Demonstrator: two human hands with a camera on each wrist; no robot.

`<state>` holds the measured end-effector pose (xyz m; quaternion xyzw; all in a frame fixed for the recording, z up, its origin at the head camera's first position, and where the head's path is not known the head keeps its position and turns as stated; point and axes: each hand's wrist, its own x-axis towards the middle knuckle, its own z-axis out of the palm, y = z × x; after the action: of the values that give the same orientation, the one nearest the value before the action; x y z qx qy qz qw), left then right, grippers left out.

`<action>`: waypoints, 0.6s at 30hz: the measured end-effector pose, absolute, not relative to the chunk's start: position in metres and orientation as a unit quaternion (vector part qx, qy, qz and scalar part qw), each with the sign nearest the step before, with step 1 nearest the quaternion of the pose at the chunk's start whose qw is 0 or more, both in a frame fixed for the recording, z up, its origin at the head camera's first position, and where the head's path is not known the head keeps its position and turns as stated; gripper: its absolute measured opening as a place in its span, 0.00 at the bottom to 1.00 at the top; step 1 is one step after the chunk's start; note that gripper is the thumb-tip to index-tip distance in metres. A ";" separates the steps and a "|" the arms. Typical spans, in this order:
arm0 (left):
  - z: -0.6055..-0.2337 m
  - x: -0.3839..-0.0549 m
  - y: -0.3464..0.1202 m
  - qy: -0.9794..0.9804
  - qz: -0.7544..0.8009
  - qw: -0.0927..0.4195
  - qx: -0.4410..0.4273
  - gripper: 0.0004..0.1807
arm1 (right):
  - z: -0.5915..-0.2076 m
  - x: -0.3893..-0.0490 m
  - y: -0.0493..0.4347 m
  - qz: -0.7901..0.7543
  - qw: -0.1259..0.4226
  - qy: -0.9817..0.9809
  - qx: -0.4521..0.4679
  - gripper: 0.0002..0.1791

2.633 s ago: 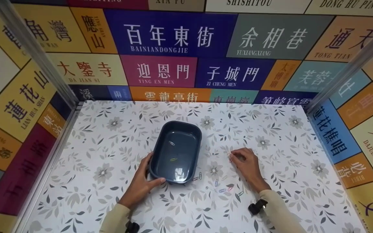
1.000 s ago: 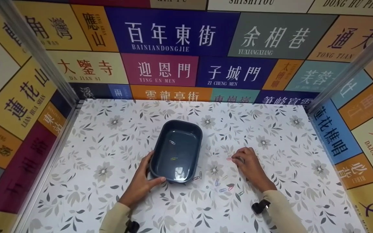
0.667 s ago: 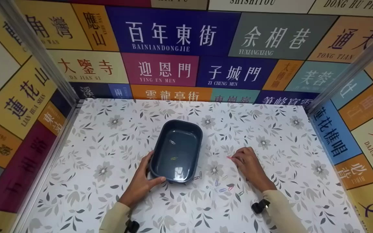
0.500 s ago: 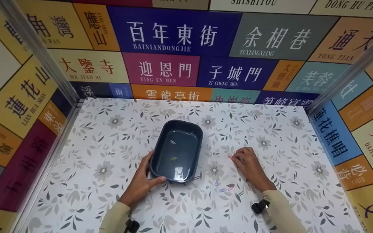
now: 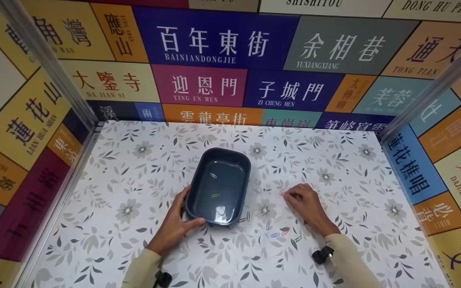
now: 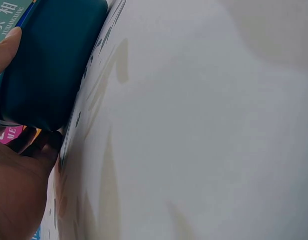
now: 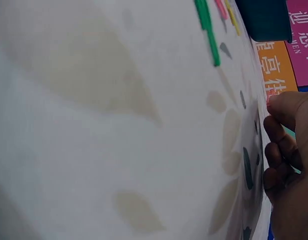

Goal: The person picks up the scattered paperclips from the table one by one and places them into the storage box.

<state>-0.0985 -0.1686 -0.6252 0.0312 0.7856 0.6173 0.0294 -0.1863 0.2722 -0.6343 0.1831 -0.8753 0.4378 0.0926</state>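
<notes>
While curled round the near left corner of the dark blue tray (image 5: pixel 219 186), grips it with the left hand (image 5: pixel 173 228) — thumb laid along the near rim, other fingers against the left wall; in the left wrist view, thumb tip pressed on the tray's outer wall (image 6: pixel 49 60). Sits just left of the middle of the flower-patterned table (image 5: pixel 142 192), with a white paper clip (image 5: pixel 213 175) and a yellow paper clip (image 5: pixel 215 196) lying inside.

At 3 o'clock from the tray, well apart from it, rests the right hand (image 5: pixel 305 207) on the table, fingers bunched and curled, tips pinching a pink paper clip (image 5: pixel 283 195) that pokes out toward 9 o'clock; in the right wrist view, curled fingers (image 7: pixel 281 145) close together with a sliver of pink at the uppermost tip.

Between the two hands, at 5 o'clock from the tray — a loose scatter of paper clips (image 5: pixel 275 232) on the table, one pair just beside the tray's near right corner (image 5: pixel 245 218). Seen close from the right wrist: a green clip (image 7: pixel 207 31) lying flat
</notes>
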 end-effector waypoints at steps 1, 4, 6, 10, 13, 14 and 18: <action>-0.625 -0.099 -0.168 0.785 0.617 0.029 0.032 0.61 | -0.633 -0.186 0.272 0.447 0.086 -0.873 0.176 0.03; -0.625 -0.099 -0.167 0.785 0.618 0.029 0.035 0.61 | -0.631 -0.184 0.270 0.467 0.067 -0.868 0.154 0.03; -0.625 -0.099 -0.167 0.784 0.618 0.031 0.036 0.61 | -0.629 -0.184 0.268 0.480 0.058 -0.864 0.141 0.05; -0.625 -0.097 -0.169 0.784 0.619 0.034 0.034 0.61 | -0.625 -0.182 0.260 0.498 0.043 -0.858 0.122 0.06; -0.626 -0.097 -0.170 0.782 0.621 0.036 0.031 0.62 | -0.621 -0.181 0.254 0.504 0.034 -0.855 0.113 0.04; -0.626 -0.097 -0.170 0.782 0.622 0.036 0.030 0.62 | -0.619 -0.181 0.253 0.507 0.031 -0.854 0.111 0.03; -0.625 -0.098 -0.168 0.780 0.624 0.037 0.029 0.62 | -0.614 -0.180 0.247 0.517 0.030 -0.849 0.108 0.04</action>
<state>-0.0983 -0.1680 -0.6251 0.0293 0.7799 0.6242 0.0373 -0.1804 0.2472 -0.6145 0.1077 -0.8487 0.5170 0.0304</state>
